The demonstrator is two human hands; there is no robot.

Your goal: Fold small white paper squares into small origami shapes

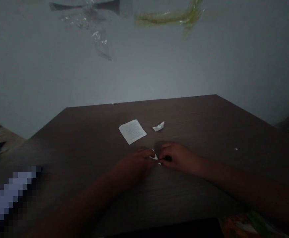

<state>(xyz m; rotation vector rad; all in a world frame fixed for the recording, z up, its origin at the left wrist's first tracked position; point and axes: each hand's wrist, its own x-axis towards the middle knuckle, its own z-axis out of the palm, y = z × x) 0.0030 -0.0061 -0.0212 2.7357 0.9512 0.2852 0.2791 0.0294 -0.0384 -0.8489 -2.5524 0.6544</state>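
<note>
Between my two hands is a small piece of folded white paper (155, 155), mostly covered by fingers. My left hand (136, 162) pinches its left side with thumb and fingertips. On the right side, my right hand (175, 156) has thumb and fingers closed on the paper's edge. Just beyond the hands lies a small folded paper boat (158, 126). To its left sits a stack of square printed paper sheets (132, 132), slightly fanned at the edges. The dim light hides the exact shape of the folds in the held paper.
Everything rests on a dark wooden table (89, 132), its far edge near a pale wall (159, 66) with tape stuck on it. A tiny white scrap (236, 149) lies at the right. A pixelated bright object (10, 198) is at the lower left.
</note>
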